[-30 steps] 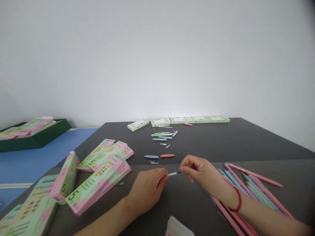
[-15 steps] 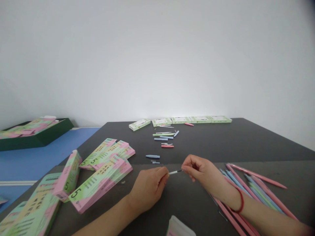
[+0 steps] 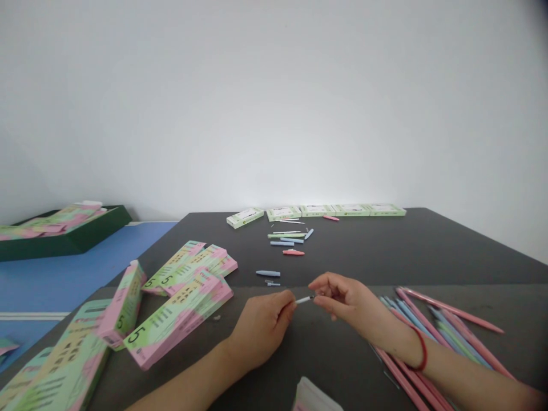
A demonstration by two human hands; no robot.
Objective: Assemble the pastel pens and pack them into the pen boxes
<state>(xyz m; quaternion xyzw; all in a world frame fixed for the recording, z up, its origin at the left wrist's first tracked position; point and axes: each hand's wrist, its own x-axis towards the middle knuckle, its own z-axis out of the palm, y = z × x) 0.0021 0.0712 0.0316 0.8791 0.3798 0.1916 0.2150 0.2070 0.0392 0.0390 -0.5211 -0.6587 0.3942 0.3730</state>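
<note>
My left hand [image 3: 263, 322] is closed on a thin white pen refill [image 3: 303, 299], whose dark tip points right. At that tip is my right hand [image 3: 338, 295], its thumb and index finger slightly apart and a red band round the wrist. Whether the thumb touches the tip is hard to tell. Beyond the hands lie a blue pen barrel piece [image 3: 268, 273], small clear parts [image 3: 273, 283] and a red pen piece [image 3: 293, 252]. Under and beside my right forearm is a pile of pink, blue and green pens [image 3: 454, 331].
Several pink-green boxes [image 3: 180, 319] lie on the left of the dark table [image 3: 363, 251]. Pale green boxes [image 3: 351, 210] line its far edge, with more blue pen parts [image 3: 282, 244] before them. A dark green tray [image 3: 81, 242] holds boxes at far left.
My right hand has shifted slightly left along the refill's tip, and its thumb and index finger have parted. My left hand keeps its hold. The view has moved a little.
</note>
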